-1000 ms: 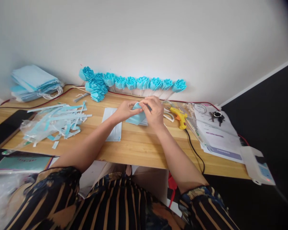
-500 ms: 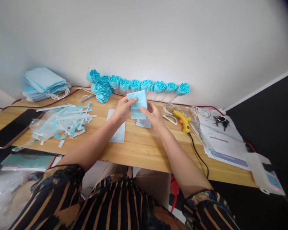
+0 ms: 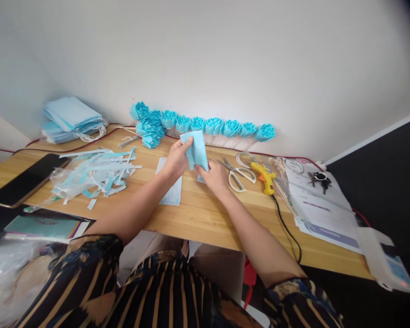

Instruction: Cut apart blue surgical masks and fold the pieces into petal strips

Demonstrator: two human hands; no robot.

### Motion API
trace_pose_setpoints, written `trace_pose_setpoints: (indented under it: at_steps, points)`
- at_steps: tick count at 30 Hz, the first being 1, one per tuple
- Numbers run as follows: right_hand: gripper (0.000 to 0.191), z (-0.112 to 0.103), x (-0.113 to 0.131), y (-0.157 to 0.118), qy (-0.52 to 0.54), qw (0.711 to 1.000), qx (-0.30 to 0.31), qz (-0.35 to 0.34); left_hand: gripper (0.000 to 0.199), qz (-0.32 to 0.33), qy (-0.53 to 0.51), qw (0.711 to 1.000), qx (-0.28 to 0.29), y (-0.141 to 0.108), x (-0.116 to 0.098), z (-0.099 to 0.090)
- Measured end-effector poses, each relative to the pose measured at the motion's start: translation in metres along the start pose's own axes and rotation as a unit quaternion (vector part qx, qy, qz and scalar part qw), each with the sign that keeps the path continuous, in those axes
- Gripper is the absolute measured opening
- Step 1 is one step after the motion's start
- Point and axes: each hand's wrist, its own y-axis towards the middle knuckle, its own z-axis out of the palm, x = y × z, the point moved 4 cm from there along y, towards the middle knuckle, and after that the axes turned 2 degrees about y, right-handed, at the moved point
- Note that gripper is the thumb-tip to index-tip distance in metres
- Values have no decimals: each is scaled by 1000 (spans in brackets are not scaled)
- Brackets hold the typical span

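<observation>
Between my two hands, above the wooden table, is a folded light-blue piece of mask fabric [image 3: 196, 150]. My left hand [image 3: 178, 157] pinches its upper left part, thumb on top. At its lower right corner, my right hand [image 3: 214, 175] grips it between thumb and fingers. Under my left forearm lies a flat stack of pale blue mask sheets [image 3: 171, 193]. Another small blue stack [image 3: 200, 179] is mostly hidden behind my right hand. White-handled scissors [image 3: 239, 175] rest just right of that hand.
Blue fabric flowers [image 3: 197, 124] line the wall. Masks [image 3: 73, 116] are piled at back left, near cut strips [image 3: 99, 173] and a phone [image 3: 23, 180]. On the right are a yellow glue gun [image 3: 267, 177] with its cord, papers [image 3: 321, 205] and keys [image 3: 320, 178].
My right hand has slid down to the fabric's lower right corner, and the fabric now tilts and bends. The scissors show more fully. The whole view has shifted slightly.
</observation>
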Motion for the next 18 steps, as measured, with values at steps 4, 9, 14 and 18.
trace_pose_setpoints:
  at_steps: [4, 9, 14, 18]
  points:
    - [22, 10, 5, -5, -16, 999, 12, -38, 35, -1, 1, 1000, -27, -3, 5, -1]
    - [22, 16, 13, -9, -37, 996, 31, -75, 36, -15, 45, 998, -45, -4, 9, 0]
    - [22, 2, 9, -4, 63, 986, 134, -79, 33, 1, 116, 991, -62, -5, 3, -3]
    - [42, -20, -9, 11, 246, 963, 104, -41, 28, 55, 222, 973, -38, -9, -3, -1]
